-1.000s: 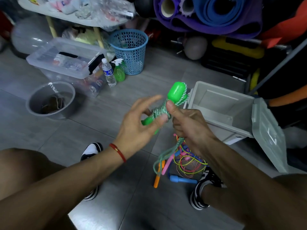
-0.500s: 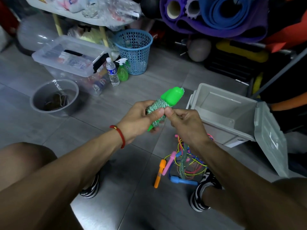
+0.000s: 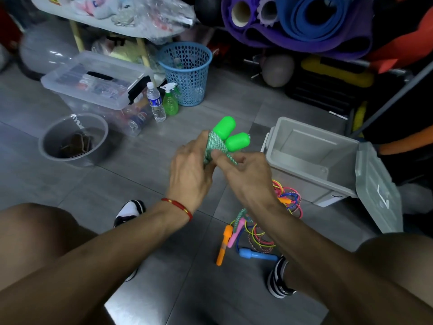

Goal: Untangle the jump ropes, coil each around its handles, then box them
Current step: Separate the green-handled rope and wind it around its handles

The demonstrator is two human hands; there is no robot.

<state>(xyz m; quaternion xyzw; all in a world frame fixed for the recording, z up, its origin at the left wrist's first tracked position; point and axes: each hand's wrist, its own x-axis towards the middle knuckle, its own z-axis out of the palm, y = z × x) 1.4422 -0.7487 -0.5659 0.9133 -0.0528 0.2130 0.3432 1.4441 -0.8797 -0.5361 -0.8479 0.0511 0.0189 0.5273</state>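
A green jump rope (image 3: 230,134) shows its two bright green handle ends pointing up and right, with green-and-white cord wound round the handles below. My left hand (image 3: 189,172) grips the wound handles from the left. My right hand (image 3: 243,174) pinches the cord's loose stretch just beside the coil. A tangle of other jump ropes (image 3: 255,233) with orange, pink and blue handles lies on the floor under my right forearm. The open grey box (image 3: 311,160) stands to the right, its lid (image 3: 377,191) hanging off the far side.
A grey bucket (image 3: 72,139) sits on the floor at left. Behind it are a clear lidded bin (image 3: 93,83), a water bottle (image 3: 155,104), a green spray bottle (image 3: 169,102) and a blue basket (image 3: 187,71). Rolled mats (image 3: 297,22) fill the back. My shoes flank the ropes.
The cord has been wound further round the green handles; both handle ends now show side by side. My hands rose slightly and less cord hangs down to the floor pile.
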